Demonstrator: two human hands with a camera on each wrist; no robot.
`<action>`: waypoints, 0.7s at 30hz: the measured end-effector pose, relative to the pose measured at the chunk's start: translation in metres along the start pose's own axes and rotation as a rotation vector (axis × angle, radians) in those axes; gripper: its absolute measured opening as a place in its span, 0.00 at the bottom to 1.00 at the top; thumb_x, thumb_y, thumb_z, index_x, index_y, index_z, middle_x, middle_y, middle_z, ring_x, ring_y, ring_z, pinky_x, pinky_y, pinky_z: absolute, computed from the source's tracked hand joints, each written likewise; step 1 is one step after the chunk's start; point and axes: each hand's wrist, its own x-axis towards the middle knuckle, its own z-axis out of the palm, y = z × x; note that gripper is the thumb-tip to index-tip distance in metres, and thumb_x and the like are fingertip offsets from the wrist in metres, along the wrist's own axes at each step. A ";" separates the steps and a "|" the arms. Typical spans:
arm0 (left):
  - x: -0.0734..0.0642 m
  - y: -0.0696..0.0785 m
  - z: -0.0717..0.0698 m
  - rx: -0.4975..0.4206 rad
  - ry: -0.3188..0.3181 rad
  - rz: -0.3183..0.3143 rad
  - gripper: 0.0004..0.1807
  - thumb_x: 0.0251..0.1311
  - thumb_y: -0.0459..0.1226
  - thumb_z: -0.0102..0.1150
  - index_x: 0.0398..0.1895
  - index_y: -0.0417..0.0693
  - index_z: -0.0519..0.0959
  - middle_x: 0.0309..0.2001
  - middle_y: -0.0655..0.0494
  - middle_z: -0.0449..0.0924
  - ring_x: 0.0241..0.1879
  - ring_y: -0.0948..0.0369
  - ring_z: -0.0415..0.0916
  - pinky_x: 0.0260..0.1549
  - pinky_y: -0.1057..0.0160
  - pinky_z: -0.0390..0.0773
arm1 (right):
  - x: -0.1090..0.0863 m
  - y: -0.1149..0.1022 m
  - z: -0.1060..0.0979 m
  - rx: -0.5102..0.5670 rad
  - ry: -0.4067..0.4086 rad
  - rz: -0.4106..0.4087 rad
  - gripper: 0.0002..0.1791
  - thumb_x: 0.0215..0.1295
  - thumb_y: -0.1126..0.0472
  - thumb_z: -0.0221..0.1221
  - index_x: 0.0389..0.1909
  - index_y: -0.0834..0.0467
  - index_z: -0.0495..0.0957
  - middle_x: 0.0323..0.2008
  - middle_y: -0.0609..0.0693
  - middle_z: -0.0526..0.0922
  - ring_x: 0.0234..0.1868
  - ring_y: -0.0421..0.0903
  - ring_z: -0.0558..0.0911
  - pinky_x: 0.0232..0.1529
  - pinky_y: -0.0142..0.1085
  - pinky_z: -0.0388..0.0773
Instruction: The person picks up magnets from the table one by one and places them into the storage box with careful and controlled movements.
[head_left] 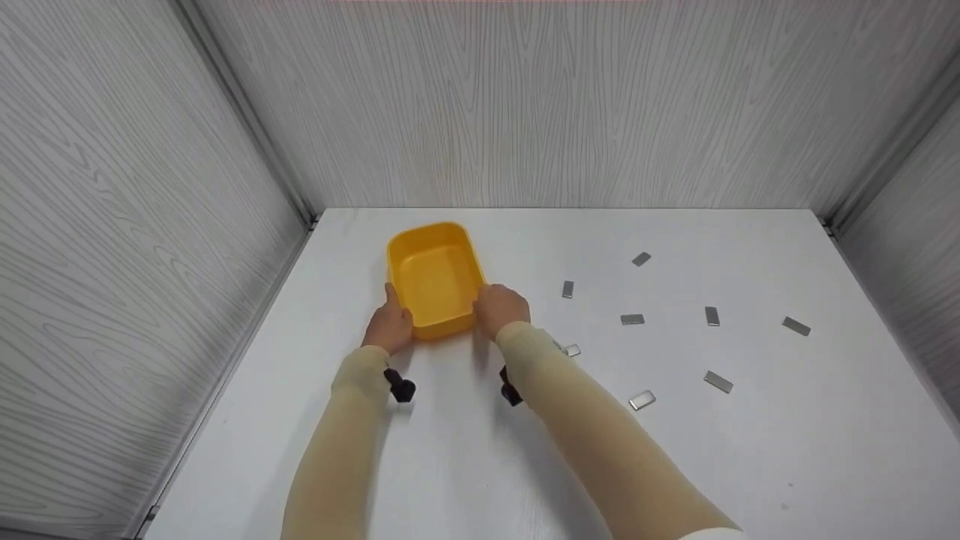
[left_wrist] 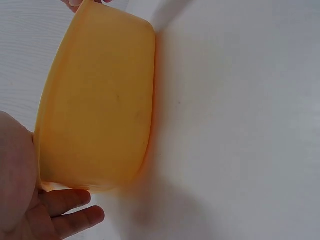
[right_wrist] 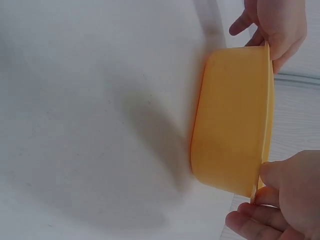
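Observation:
A yellow plastic bin [head_left: 436, 281] with rounded corners sits at the left of the white table, nothing visible inside it. My left hand [head_left: 389, 324] holds its near left corner. In the left wrist view, fingers [left_wrist: 75, 220] of that hand lie along the outside of the bin wall [left_wrist: 100, 100]. On the opposite near corner, my right hand [head_left: 501, 309] pinches the rim between thumb and fingers, as the right wrist view shows with the thumb [right_wrist: 272, 174] against the rim. Whether the bin's base touches the table cannot be told.
Several small silvery rectangular pieces lie scattered over the right of the table, among them one [head_left: 642, 400] near the right forearm [head_left: 592, 420] and another [head_left: 796, 325] farthest right. Another piece [head_left: 573, 350] lies beside the right sleeve. Pale wood-grain panels [head_left: 525, 105] enclose the back and sides.

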 end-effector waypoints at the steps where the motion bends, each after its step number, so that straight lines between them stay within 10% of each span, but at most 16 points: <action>1: -0.002 0.000 0.001 0.004 -0.004 0.001 0.38 0.73 0.41 0.31 0.74 0.42 0.24 0.73 0.41 0.51 0.71 0.50 0.52 0.68 0.50 0.49 | -0.002 0.001 0.001 -0.004 0.011 0.000 0.16 0.72 0.53 0.53 0.48 0.61 0.79 0.38 0.53 0.82 0.35 0.47 0.80 0.44 0.41 0.80; 21: -0.041 0.007 0.024 0.094 0.023 0.115 0.37 0.72 0.37 0.37 0.75 0.37 0.31 0.65 0.36 0.65 0.62 0.48 0.67 0.64 0.49 0.61 | -0.059 0.021 0.005 -0.077 0.117 -0.072 0.18 0.67 0.49 0.59 0.40 0.62 0.82 0.24 0.51 0.80 0.24 0.48 0.75 0.41 0.43 0.81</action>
